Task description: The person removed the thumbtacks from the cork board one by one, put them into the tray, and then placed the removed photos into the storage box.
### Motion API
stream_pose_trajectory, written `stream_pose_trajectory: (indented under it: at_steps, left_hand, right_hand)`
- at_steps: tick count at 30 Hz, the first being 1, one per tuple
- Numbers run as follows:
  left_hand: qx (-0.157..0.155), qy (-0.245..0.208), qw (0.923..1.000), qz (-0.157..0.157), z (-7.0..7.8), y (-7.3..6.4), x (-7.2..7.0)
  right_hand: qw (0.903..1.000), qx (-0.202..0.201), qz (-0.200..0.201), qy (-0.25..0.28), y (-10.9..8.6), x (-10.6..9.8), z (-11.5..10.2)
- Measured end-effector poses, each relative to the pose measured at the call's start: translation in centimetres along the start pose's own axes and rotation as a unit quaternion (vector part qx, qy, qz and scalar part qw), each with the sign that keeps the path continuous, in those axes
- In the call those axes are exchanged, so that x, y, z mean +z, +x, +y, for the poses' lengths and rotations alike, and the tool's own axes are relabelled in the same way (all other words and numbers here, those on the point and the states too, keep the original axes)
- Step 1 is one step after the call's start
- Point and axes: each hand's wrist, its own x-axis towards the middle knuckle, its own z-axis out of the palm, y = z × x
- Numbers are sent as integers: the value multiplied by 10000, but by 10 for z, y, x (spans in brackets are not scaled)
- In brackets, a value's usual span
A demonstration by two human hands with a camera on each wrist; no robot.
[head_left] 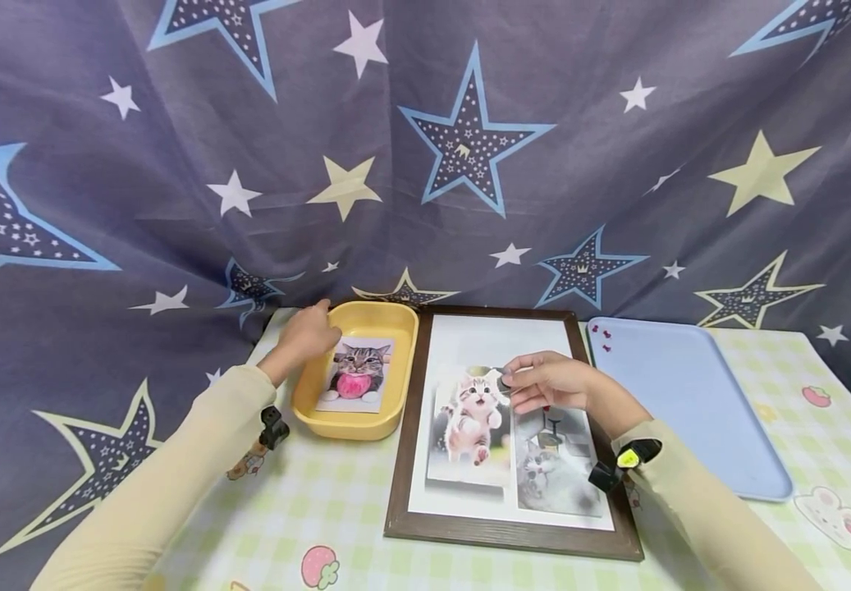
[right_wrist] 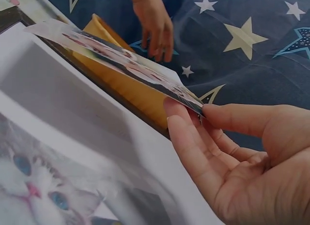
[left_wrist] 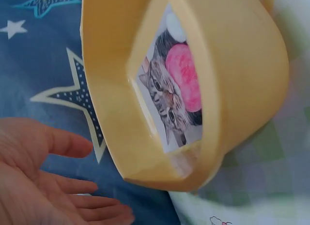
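My right hand [head_left: 552, 382] pinches a kitten photo [head_left: 475, 427] by one corner, between thumb and fingers. In the right wrist view that photo [right_wrist: 114, 60] slopes above the white board, seen nearly edge-on. Below it lies the brown-framed white board [head_left: 495, 335], with a grey-and-white cat photo [head_left: 554, 476] on its lower right. My left hand [head_left: 307, 332] is at the far left corner of a yellow tray [head_left: 347, 428]; in the left wrist view its fingers [left_wrist: 72, 143] are extended and apart from the tray wall. Inside the tray lies a photo of a tabby cat with a pink ball [head_left: 354, 382].
At the right sits a pale blue tray [head_left: 679, 402], with several small red pins [head_left: 606, 335] in its far left corner. A green checked cloth [head_left: 336, 501] covers the table. Behind everything hangs a dark star-patterned curtain [head_left: 425, 230].
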Motion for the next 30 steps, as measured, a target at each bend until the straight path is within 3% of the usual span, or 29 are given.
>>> stream_pose_trajectory:
  at_steps: [3,6,10,14,20,30]
  left_hand:
    - [-183,-152,9993,-282,-4,2,-3]
    - [-284,-654,9961,-512,-10,3,-5]
    - [-582,-1571,9820,-869,-19,8,-4]
    - [-840,-2093,9685,-1058,-27,13,-1]
    - [-974,-2184,9654,-1040,-33,18,0]
    - [-1146,-1869,9713,-923,-36,20,0]
  right_hand:
    - [10000,-26,-17,71,-1,-1,-2]
    - [9998,-62,-67,175,-1,-3,-4]
    - [9994,-114,-118,312,0,-5,-6]
    - [9992,-169,-149,344,0,-7,-8]
    - [9984,-305,-290,373,0,-9,-11]
    - [9984,-373,-233,365,0,-8,-17]
